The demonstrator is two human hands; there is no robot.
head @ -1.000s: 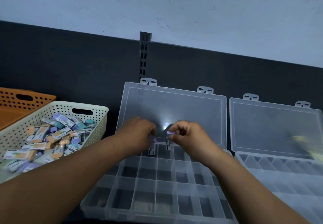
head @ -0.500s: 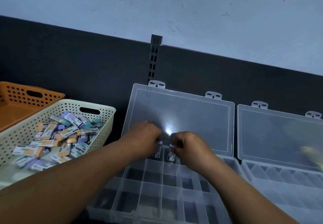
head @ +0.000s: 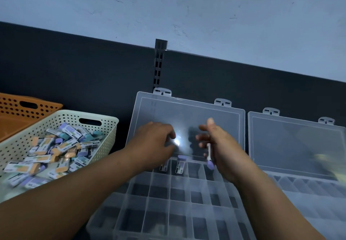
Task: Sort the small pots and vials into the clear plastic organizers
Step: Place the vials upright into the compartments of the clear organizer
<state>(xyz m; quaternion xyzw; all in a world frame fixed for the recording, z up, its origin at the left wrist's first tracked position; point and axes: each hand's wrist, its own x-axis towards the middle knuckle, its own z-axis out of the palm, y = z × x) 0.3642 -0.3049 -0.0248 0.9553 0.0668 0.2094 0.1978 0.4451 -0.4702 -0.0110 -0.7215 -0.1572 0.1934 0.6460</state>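
The right hand has its grip closed round a slim white vial. The lower fingers hold it against the palm, with the purple cap pointing down just above the back row of the near organizer. The thumb sticks up and the upper fingers are loosely spread.

The left hand hovers beside it, apart from that vial, palm down. Its grip is open: the fingers are loosely bent and we see nothing in them. Under its fingertips a second vial stands in a back-row compartment, its top hidden by the hand. In the next compartment to the right a third vial stands upright, purple cap up.

Behind both hands the organizer's clear lid leans open against a dark back panel, with a bright spot of glare between the hands. A slotted upright splits the panel.

To the right lies another clear organizer, also open and cut off by the frame edge. A yellowish smear on it is too blurred for us to name.

To the left a cream basket holds a heap of small pots and vials with purple, orange and teal caps, and we cannot read their labels. Behind it an orange basket is cut off at the left.

The forearms cover parts of the near organizer, and we cannot make out the desk beneath.
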